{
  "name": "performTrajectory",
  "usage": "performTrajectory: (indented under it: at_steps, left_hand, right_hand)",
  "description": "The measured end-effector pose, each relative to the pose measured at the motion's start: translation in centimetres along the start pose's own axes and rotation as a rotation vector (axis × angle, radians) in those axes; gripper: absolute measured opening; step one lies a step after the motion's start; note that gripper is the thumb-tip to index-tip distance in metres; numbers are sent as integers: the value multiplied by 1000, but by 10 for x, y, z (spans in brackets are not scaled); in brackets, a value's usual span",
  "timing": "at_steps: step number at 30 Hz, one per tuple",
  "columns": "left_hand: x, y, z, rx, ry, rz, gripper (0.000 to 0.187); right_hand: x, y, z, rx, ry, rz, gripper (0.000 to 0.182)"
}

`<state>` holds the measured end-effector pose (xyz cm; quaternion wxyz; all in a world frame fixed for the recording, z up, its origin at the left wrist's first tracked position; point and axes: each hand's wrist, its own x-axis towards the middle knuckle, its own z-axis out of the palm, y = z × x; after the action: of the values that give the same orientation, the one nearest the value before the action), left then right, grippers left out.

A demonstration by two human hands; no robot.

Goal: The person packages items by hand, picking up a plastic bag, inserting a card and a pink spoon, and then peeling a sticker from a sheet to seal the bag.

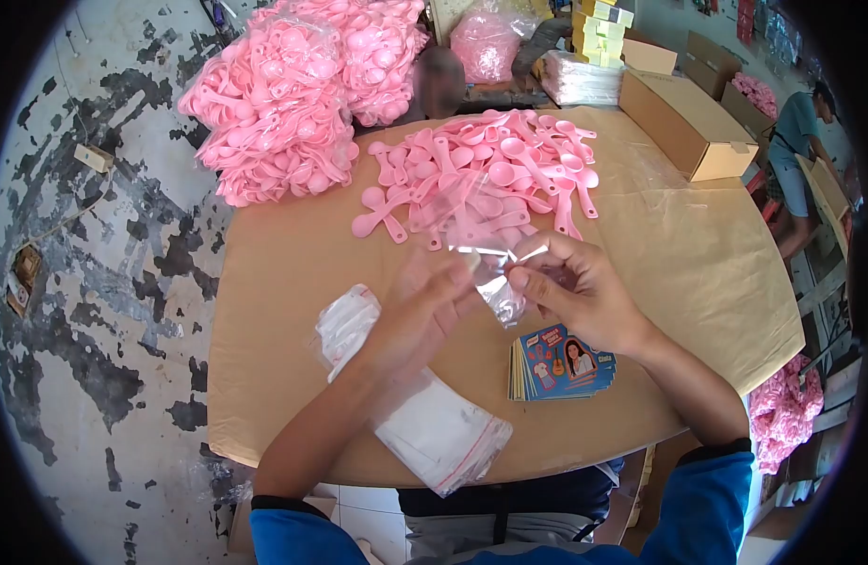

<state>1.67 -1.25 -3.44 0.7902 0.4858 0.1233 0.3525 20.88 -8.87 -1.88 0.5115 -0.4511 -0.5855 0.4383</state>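
A clear plastic bag (502,294) is between my two hands at the middle of the table. My right hand (580,294) pinches its edge between thumb and fingers. My left hand (443,297) is on the bag's left side, blurred by motion, so its grip is unclear. Just beyond lies a loose pile of pink spoons (509,155). Below my right hand sits a stack of blue printed cards (561,365). Stacks of clear bags (443,428) lie beneath and beside my left forearm, with another bundle of bags (347,325) to the left.
Large bags of pink spoons (274,104) stand at the table's back left. A cardboard box (688,122) is at the back right edge. One person (799,141) is at the far right, and another, blurred, is behind the brown-covered table (283,377).
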Motion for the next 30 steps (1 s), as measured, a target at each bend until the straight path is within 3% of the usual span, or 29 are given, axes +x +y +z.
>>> performTrajectory:
  at_steps: [2,5,8,14,17,20,23,26,30]
  left_hand:
    - [-3,-13,-4,-5,-105,-60,49]
    - [-5,1,18,142,8,-171,41]
    - [0,-5,-1,413,3,-82,40]
    - [5,3,7,135,107,-4,45]
    - [5,5,7,101,165,-49,45]
    - [5,3,7,133,181,-36,46]
    - [5,7,9,211,214,-29,48]
    - [5,7,8,253,279,-1,45]
    - [3,6,6,208,315,28,36]
  right_hand:
    - [-1,7,3,-35,-9,-44,10]
    - [-4,-1,3,-147,-99,-43,8]
    - [-6,-2,3,-250,-148,-35,15]
    - [-6,-14,-44,-1042,-337,-440,35]
    - [-5,-25,-52,-769,-589,149,34]
    - [-6,-29,-43,-850,-432,-15,30]
    - [-5,-25,-41,-835,-387,-12,27]
    - [-2,-31,-41,-827,-416,163,23]
    - [0,-14,-48,-760,-417,-105,20]
